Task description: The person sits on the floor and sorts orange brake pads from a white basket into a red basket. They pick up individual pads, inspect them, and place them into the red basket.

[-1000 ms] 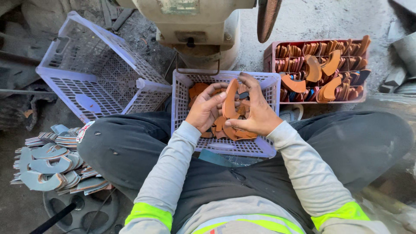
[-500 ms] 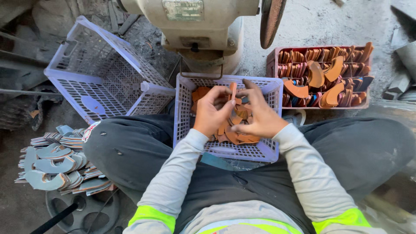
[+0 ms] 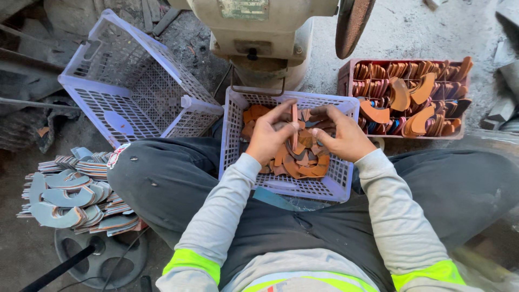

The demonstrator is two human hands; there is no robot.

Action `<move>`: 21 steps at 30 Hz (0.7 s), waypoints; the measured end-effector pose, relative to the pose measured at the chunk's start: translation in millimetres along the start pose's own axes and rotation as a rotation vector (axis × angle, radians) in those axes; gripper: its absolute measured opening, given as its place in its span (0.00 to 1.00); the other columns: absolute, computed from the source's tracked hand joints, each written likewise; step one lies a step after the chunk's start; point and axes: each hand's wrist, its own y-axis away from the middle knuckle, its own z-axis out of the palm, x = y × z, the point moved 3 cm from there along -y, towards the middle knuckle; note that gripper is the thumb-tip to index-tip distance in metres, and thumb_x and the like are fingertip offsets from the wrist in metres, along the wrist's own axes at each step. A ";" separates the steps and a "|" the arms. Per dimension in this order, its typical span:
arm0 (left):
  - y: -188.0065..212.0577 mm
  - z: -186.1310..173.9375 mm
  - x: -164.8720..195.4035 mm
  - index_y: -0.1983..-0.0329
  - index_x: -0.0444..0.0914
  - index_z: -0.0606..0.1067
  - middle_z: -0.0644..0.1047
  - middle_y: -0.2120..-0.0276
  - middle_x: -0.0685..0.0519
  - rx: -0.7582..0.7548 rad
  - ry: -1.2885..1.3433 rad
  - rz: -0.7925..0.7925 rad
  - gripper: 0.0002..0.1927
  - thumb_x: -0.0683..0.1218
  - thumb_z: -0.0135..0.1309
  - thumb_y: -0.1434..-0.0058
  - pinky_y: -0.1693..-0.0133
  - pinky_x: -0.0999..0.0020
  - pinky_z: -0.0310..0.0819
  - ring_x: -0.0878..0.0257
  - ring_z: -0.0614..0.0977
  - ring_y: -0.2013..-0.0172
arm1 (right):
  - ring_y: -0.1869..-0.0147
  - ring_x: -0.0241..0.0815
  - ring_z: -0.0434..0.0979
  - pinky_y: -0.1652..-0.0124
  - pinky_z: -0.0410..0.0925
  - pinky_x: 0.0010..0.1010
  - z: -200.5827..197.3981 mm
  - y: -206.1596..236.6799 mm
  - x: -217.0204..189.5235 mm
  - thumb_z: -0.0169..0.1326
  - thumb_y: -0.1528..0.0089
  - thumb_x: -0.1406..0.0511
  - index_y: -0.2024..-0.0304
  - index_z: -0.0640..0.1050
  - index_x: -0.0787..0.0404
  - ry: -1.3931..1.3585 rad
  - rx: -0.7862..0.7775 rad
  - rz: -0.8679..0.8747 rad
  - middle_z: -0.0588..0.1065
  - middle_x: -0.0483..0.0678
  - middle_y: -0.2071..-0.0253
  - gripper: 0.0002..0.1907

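Note:
A lavender plastic basket (image 3: 235,125) rests between my thighs with several curved brown leather-like pieces (image 3: 303,162) piled in it. My left hand (image 3: 268,135) and my right hand (image 3: 340,135) are together over the pile. Between them they pinch one brown curved piece (image 3: 294,125) held upright, edge-on to the camera. Fingers of both hands touch it.
An empty lavender basket (image 3: 130,92) leans at the left. A red crate (image 3: 346,73) of brown curved pieces stands at the right. Grey curved pieces (image 3: 67,189) are stacked by my left thigh. A bench grinder (image 3: 259,32) with its wheel (image 3: 351,24) is straight ahead.
The piece held flat and broadside between my hands a second ago is now turned upright and edge-on. Both hands have stayed over the middle basket.

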 end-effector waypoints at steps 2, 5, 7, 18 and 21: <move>-3.7 -5.7 -11.1 0.28 0.34 0.67 0.79 0.47 0.45 -0.020 0.325 -0.170 0.30 0.36 0.57 0.34 0.50 0.63 0.80 0.55 0.83 0.50 | 0.43 0.42 0.81 0.45 0.73 0.35 1.1 0.9 -2.5 0.57 0.36 0.65 0.40 0.70 0.67 -0.041 -0.013 -0.003 0.77 0.53 0.45 0.23; -4.8 -11.0 -19.1 0.30 0.35 0.65 0.78 0.48 0.44 0.010 0.520 -0.285 0.30 0.37 0.56 0.36 0.54 0.59 0.82 0.52 0.84 0.52 | 0.45 0.42 0.81 0.47 0.74 0.34 1.7 2.6 -7.8 0.56 0.37 0.66 0.39 0.71 0.65 -0.090 -0.048 0.012 0.78 0.52 0.46 0.24; -4.4 -10.6 -19.0 0.30 0.34 0.65 0.78 0.48 0.43 0.009 0.583 -0.288 0.30 0.36 0.57 0.36 0.52 0.56 0.82 0.50 0.84 0.52 | 0.46 0.41 0.81 0.48 0.74 0.34 2.3 3.6 -12.6 0.57 0.37 0.66 0.39 0.71 0.64 -0.089 -0.061 0.007 0.78 0.51 0.48 0.24; -3.9 -9.1 -19.7 0.33 0.35 0.71 0.82 0.60 0.48 0.107 0.253 -0.234 0.31 0.37 0.63 0.41 0.59 0.68 0.82 0.63 0.84 0.61 | 0.52 0.36 0.82 0.52 0.75 0.28 36.1 3.1 4.0 0.61 0.39 0.66 0.44 0.76 0.65 -0.318 -0.005 0.134 0.81 0.47 0.54 0.21; -4.5 -10.2 -25.4 0.34 0.35 0.71 0.82 0.62 0.51 0.120 0.177 -0.178 0.31 0.36 0.64 0.42 0.60 0.72 0.81 0.66 0.83 0.63 | 0.53 0.35 0.80 0.53 0.75 0.27 46.0 2.6 15.5 0.62 0.40 0.68 0.50 0.76 0.67 -0.472 0.070 0.066 0.79 0.47 0.56 0.17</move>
